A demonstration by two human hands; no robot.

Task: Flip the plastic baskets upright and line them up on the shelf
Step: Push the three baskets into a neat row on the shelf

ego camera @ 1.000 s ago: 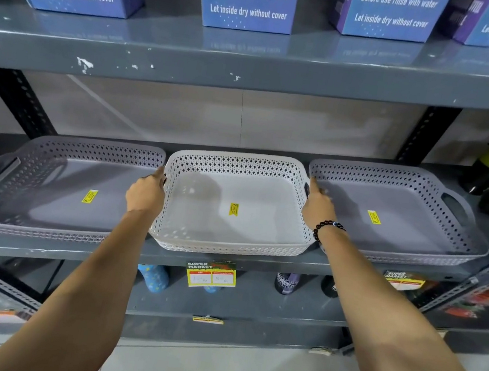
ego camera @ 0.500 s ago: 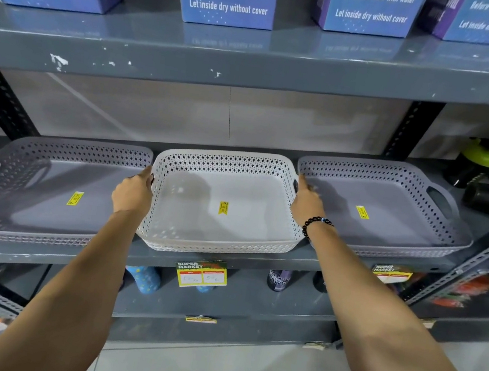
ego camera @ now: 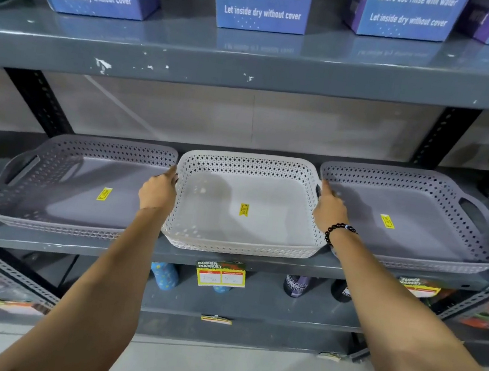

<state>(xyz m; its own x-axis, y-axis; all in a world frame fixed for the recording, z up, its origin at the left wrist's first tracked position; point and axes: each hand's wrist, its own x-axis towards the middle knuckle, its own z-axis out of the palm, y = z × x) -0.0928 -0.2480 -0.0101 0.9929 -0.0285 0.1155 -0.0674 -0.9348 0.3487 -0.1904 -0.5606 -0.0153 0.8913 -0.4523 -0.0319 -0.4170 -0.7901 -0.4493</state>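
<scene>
Both hands (ego camera: 157, 192) (ego camera: 329, 208) grip the white basket (ego camera: 242, 235) (upright, centred).

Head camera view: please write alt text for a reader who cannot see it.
Two bare hands, left hand and right hand, hold the sides of a white basket, upright on a grey shelf between two grey baskets, one left and one right.
</scene>
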